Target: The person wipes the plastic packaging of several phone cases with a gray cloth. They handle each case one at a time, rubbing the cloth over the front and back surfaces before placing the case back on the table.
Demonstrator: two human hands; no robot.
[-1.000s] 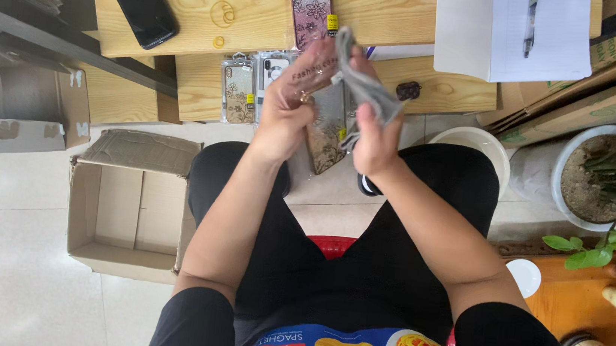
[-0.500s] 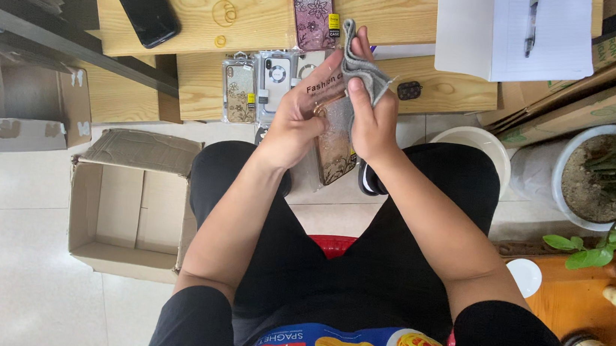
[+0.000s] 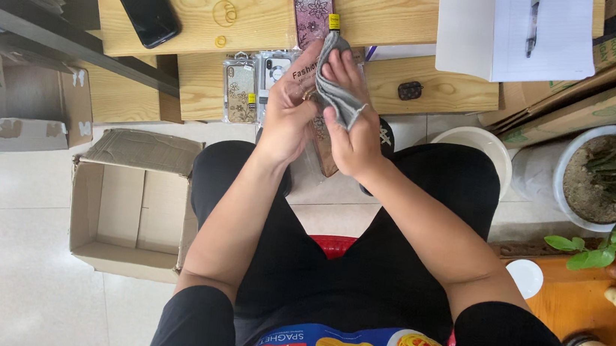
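Observation:
My left hand (image 3: 289, 107) grips a patterned phone case (image 3: 323, 150) in a clear wrapper and holds it upright above my lap. My right hand (image 3: 351, 121) presses a grey cloth (image 3: 335, 85) against the face of that case. Most of the case is hidden behind both hands. Just beyond them, a pink glitter phone case (image 3: 311, 0) lies on the upper wooden board (image 3: 384, 7), and several packaged cases (image 3: 242, 91) lie on the lower wooden board (image 3: 445, 81).
A black phone (image 3: 144, 1) and rubber bands (image 3: 223, 3) lie on the upper board. An open cardboard box (image 3: 132, 205) sits on the floor at left. A notepad with a pen (image 3: 517, 31), a white bowl (image 3: 480, 148) and a potted plant (image 3: 615, 184) are at right.
Both hands have come together on the case. The right hand with the cloth has shifted left and down, from being lifted free to pressing on the case's face.

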